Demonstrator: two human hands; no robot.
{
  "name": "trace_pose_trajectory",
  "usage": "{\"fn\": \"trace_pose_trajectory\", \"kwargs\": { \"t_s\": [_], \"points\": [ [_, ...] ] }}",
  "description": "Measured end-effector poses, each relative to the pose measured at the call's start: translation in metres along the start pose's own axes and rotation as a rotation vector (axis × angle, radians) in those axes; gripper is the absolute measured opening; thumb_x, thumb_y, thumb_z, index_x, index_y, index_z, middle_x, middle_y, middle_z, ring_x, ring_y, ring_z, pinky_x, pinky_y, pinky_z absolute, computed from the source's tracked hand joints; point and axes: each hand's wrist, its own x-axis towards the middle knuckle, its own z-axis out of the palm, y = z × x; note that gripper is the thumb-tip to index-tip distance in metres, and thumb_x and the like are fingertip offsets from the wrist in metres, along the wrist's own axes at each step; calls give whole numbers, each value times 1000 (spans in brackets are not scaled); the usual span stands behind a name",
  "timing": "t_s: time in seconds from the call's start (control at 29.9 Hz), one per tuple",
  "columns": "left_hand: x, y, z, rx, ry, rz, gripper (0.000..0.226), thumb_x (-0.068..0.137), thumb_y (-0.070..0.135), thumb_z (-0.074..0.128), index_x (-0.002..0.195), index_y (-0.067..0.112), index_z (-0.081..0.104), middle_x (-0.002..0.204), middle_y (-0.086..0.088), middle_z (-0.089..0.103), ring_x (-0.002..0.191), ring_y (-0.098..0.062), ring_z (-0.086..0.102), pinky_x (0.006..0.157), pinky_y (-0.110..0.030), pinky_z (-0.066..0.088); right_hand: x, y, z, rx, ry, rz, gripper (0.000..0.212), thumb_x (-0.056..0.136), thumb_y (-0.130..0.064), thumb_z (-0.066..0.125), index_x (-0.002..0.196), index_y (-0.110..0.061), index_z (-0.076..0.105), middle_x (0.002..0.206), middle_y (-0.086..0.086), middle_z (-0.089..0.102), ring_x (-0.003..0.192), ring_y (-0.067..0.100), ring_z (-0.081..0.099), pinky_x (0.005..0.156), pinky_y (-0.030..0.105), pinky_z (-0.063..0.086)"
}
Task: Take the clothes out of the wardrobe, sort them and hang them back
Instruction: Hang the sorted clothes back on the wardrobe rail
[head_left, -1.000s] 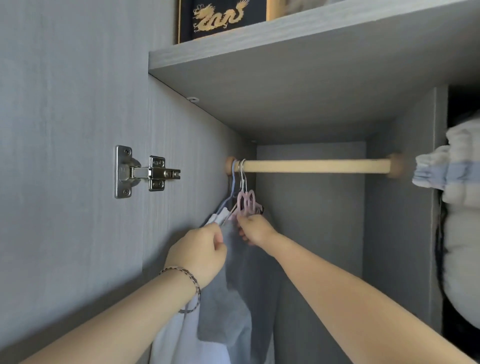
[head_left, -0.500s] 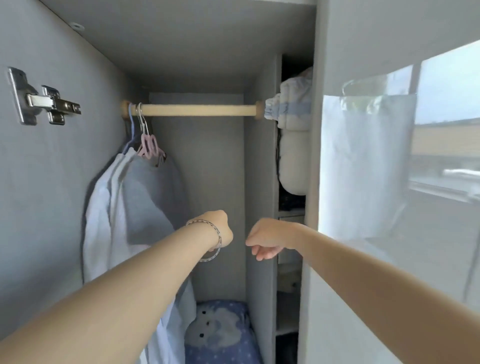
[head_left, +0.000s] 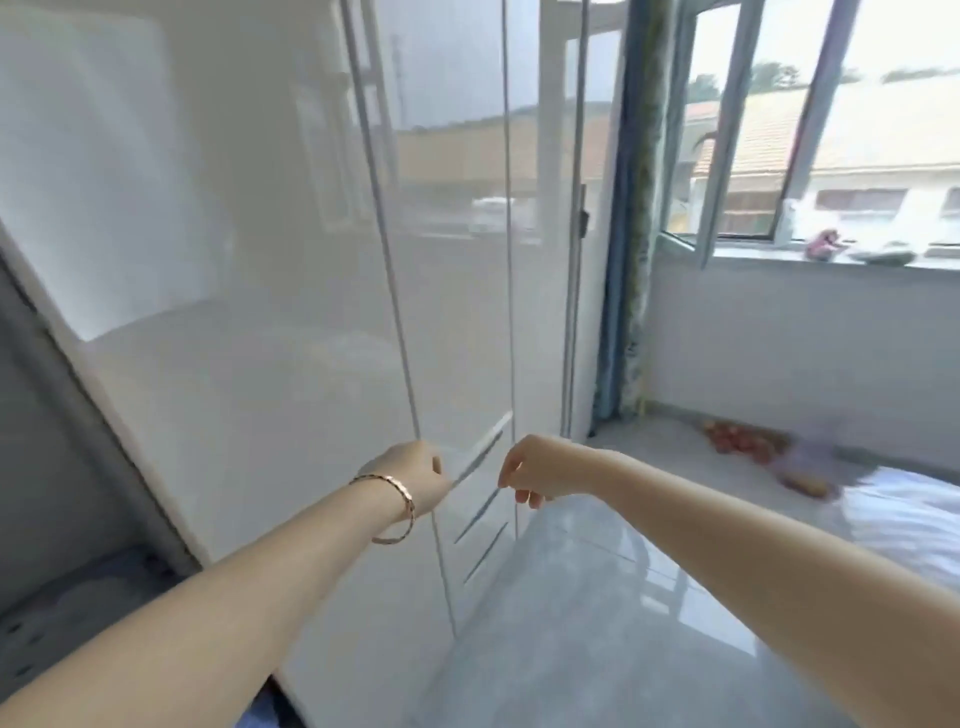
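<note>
My left hand (head_left: 410, 475), with a thin bracelet on the wrist, hangs in the air in front of the glossy white wardrobe door (head_left: 260, 312). Its fingers curl loosely away from me and hold nothing. My right hand (head_left: 535, 473) floats just to the right, fingers drooping loosely, also holding nothing. A slanted handle (head_left: 480, 454) on the door shows between the two hands. The open wardrobe compartment (head_left: 47, 441) is a dark strip at the far left. No clothes, hangers or rail are in view.
A blue curtain (head_left: 628, 260) hangs beside an open window (head_left: 769, 130) at the right. A bed with a white sheet (head_left: 914, 525) fills the lower right. Red items (head_left: 737, 441) lie on the grey floor (head_left: 571, 623) near the wall.
The view has swung right, from the wardrobe rail and hung clothes to the closed doors and the window. Both hands let go of the hangers and pulled back, holding nothing.
</note>
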Motion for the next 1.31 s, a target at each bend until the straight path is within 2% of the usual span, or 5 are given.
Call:
{"fn": "trace_pose_trajectory", "kwargs": {
  "t_s": [0.33,0.47,0.74,1.04,1.31],
  "points": [
    [-11,324,217,145,-212,480,23,91,21,43,103,18,62,114,-4,62,105,-26,58,77,-26,41,-224,353,9,59,231,583,25,86,-12,45,81,-9,69,94,11,69,98,28,65,85,28,52],
    [-46,439,293,171,-357,689,17,90,20,43,95,20,59,101,-2,62,95,-25,58,73,-25,39,-313,437,27,251,265,826,35,90,-8,41,114,4,62,124,18,61,113,25,58,82,24,44],
    [-94,594,387,280,-590,1059,14,85,11,40,77,19,47,86,-3,59,76,-23,50,68,-28,40,-427,569,92,587,457,1390,25,87,-7,42,67,-13,56,75,8,55,68,22,52,66,23,40],
    [-134,710,489,451,-769,1288,16,86,11,36,77,18,47,100,-10,64,96,-29,62,71,-31,44,-513,649,165,858,664,1792,34,86,-9,45,54,-17,40,75,11,59,90,29,62,71,26,43],
    [-190,790,615,510,-744,1377,29,92,15,38,114,22,56,113,4,61,102,-24,59,91,-35,49,-584,760,234,850,682,1923,28,91,-15,46,111,-11,65,122,11,62,117,26,55,95,29,45]
  ]
}}
